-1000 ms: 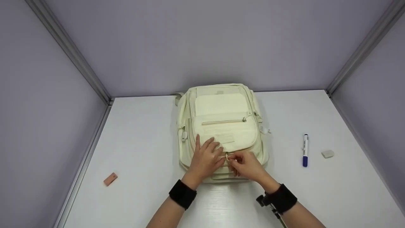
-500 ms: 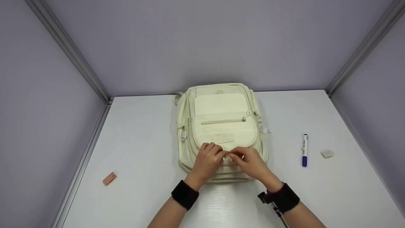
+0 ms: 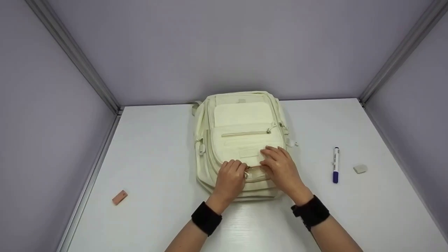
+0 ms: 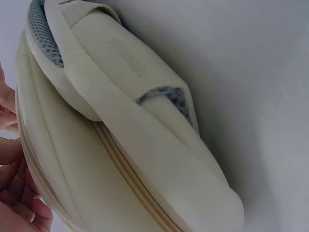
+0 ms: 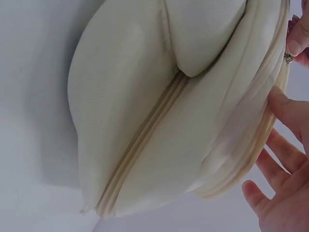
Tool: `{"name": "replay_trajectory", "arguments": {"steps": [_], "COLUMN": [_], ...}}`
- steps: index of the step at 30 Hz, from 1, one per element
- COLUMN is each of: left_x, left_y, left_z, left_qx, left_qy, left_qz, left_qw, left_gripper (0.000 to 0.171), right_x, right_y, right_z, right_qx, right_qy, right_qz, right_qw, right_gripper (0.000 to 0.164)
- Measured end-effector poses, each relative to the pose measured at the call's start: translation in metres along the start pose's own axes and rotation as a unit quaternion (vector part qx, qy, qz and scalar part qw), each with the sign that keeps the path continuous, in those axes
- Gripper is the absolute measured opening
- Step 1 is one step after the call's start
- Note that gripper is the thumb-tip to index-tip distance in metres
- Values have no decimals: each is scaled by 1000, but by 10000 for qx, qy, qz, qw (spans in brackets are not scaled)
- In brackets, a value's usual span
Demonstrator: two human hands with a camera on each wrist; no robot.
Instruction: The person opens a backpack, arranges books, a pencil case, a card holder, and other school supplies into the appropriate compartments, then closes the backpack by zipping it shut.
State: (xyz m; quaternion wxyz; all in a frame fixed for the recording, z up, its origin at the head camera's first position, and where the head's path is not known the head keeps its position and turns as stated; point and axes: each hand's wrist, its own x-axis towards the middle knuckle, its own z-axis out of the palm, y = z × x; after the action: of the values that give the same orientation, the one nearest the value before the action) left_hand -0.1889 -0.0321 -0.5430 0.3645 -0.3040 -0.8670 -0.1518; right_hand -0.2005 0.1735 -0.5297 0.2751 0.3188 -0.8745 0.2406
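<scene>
A cream backpack (image 3: 243, 115) lies front side up, its lower end towards me. My left hand (image 3: 230, 180) has curled fingers at the front pocket's lower edge and pinches beside the zipper pull (image 3: 247, 174). In the right wrist view, the left thumb and a finger close in at the metal zipper slider (image 5: 288, 58). My right hand (image 3: 281, 169) lies further right along the same pocket edge, fingers extended over the pocket front. Its thumb (image 5: 282, 104) touches the fabric next to the zipper, with the other fingers spread apart.
A white marker with a blue cap (image 3: 336, 165) and a grey-white eraser (image 3: 360, 169) lie on the white table (image 3: 157, 147) to the right. A small pinkish-orange block (image 3: 120, 197) lies at the left. Grey panel walls (image 3: 241, 45) enclose the back and sides.
My right hand has let go at the zipper and shifted right and up along the pocket edge, fingers extended. My left fingers, spread on the pocket earlier, have curled in at the zipper.
</scene>
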Motion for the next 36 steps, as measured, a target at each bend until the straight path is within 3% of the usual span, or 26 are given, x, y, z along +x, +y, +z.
{"name": "replay_trajectory", "arguments": {"steps": [6,14,20,27,36], "left_x": [0,-3,-10,-17,-16], "left_y": [0,-4,-17,-35,-54], "left_z": [-7,-25,-37,-45,-48], "left_qx": [-135,-571,-985,-1082,-1057], "left_qy": [-107,-291,-377,-616,-573], "left_qz": [-245,-1010,-1522,-2058,-2380], "left_qw": [9996,9928,9827,9706,9638], "left_gripper": [7,11,15,15,17], "right_x": [-1,-1,0,0,0], "right_y": [2,3,4,3,4], "right_z": [-1,-3,-4,-6,-6], "right_qx": [36,192,257,360,394], "right_qy": [-285,-459,-527,-542,-658], "right_qz": [108,112,115,144,183], "right_qw": [9995,9987,9982,9978,9969], "right_gripper": [13,12,11,12,10]}}
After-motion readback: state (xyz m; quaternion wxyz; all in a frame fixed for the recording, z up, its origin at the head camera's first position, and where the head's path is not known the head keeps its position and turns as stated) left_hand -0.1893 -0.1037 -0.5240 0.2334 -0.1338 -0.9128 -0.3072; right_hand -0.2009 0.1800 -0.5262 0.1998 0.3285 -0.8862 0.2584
